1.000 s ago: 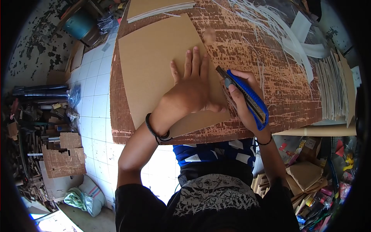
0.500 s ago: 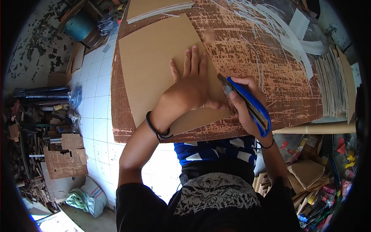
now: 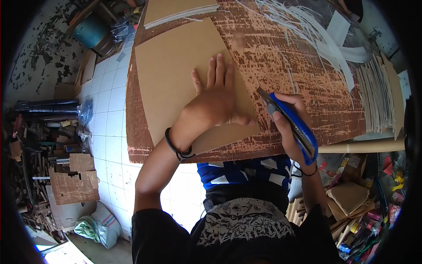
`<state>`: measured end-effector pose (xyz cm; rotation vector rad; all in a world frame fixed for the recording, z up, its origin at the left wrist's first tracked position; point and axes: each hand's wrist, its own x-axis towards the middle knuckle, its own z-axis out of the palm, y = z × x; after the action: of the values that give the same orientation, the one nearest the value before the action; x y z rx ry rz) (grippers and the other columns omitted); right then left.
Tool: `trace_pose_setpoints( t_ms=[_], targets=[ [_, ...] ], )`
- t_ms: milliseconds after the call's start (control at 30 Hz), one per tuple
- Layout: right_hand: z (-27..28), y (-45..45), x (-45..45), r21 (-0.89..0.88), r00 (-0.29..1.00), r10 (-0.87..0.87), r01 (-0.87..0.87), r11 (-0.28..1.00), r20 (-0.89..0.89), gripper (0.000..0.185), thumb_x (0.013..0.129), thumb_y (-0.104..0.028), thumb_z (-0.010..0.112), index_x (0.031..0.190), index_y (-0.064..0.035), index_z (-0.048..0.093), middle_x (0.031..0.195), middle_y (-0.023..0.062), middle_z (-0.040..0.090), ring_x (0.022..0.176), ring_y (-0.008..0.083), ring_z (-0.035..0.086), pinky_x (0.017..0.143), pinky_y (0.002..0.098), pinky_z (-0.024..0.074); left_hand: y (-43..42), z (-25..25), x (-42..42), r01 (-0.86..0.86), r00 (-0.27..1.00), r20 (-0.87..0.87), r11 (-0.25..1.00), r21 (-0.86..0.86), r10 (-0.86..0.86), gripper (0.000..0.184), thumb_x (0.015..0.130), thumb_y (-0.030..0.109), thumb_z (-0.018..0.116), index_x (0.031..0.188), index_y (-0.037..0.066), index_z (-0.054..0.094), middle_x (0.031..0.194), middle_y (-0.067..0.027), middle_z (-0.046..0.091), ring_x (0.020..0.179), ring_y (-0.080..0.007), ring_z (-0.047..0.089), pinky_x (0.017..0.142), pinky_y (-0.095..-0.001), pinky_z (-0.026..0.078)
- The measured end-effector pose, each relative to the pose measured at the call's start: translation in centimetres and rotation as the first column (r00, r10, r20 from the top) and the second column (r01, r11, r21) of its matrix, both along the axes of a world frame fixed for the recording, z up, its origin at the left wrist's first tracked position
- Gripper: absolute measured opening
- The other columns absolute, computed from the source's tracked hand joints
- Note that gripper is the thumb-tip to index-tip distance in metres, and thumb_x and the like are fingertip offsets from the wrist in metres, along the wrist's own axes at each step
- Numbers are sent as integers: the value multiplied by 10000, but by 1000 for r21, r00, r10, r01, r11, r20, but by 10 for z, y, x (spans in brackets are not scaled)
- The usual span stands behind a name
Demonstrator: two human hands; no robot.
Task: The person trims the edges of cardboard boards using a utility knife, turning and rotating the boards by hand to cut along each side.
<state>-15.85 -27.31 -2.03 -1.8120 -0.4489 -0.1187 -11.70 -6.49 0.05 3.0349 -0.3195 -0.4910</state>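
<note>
A brown cardboard sheet (image 3: 176,66) lies on the scratched brown table (image 3: 263,48). My left hand (image 3: 213,101) rests flat on the sheet with its fingers spread, the thumb close to the sheet's right edge. To the right of the sheet, my right hand (image 3: 292,127) is closed around a blue utility knife (image 3: 296,127). The knife's tip points up and to the left and sits a little apart from the sheet's right edge.
Stacked sheets (image 3: 176,15) lie at the table's far left. Thin white strips (image 3: 303,26) and a curved white piece (image 3: 338,57) are at the far right. Upright cardboard pieces (image 3: 378,94) stand beside the right edge, above a cardboard roll (image 3: 360,146).
My right hand has moved right and toward my body with the knife, away from the sheet's edge. My left hand has stayed almost in place on the sheet.
</note>
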Motion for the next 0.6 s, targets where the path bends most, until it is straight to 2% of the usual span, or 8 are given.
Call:
trace_pose_setpoints(
  t_ms=[67,100,200,300,400,500,600],
  targets=[
    [3,8,8,-46,1000,15,-15,999,-3,316,965,-105,641,1252,-22,538,874,111,656,739,124,612,687,281,495,2,-3,0,1,1000,-4,997,-73,-1,1543,566,772,788,1558,-96,-14,1620,-342,-100,1521,-450,-123,1130,-744,-2],
    [-4,12,16,-29,998,14,-12,1000,59,329,962,-115,652,1260,-36,535,865,118,665,741,147,630,688,291,499,4,-4,0,0,1000,-4,994,-107,0,1534,572,768,787,1559,-97,-9,1620,-343,-111,1518,-451,-141,1115,-757,-36],
    [-10,18,29,-108,988,54,-38,993,142,332,956,-109,656,1257,-39,534,873,117,677,731,173,646,674,303,498,4,-5,1,2,1000,-7,995,-104,-3,1541,569,772,786,1558,-97,-14,1619,-342,-117,1519,-449,-143,1112,-761,-37],
    [-5,20,25,-116,992,69,-56,992,108,314,956,-90,643,1244,-33,533,839,115,674,715,173,651,652,308,493,4,-3,1,2,1000,-6,993,-118,-3,1536,571,767,789,1559,-97,-10,1619,-343,-118,1519,-450,-139,1111,-763,-36],
    [-5,14,14,-43,996,81,-79,996,39,289,954,-76,630,1222,-25,534,785,105,652,669,157,629,634,304,486,1,-2,-1,-1,1000,22,1000,-27,1,1564,544,789,785,1557,-95,-13,1620,-348,-69,1526,-453,-80,1154,-723,62],
    [7,4,-10,-79,995,82,-86,993,-52,278,953,-79,624,1205,-6,532,755,90,644,630,134,607,614,296,475,2,-2,-1,7,1000,23,999,-38,-6,1553,552,784,785,1558,-93,-10,1618,-351,-67,1525,-454,-82,1154,-724,62],
    [0,-13,-35,-66,996,84,-86,994,-38,285,954,-114,635,1191,9,535,752,64,637,613,105,583,595,272,458,1,-3,-1,8,1000,25,1000,-14,-8,1549,557,787,779,1558,-92,-10,1617,-352,-71,1524,-456,-81,1155,-722,66]
  ],
)
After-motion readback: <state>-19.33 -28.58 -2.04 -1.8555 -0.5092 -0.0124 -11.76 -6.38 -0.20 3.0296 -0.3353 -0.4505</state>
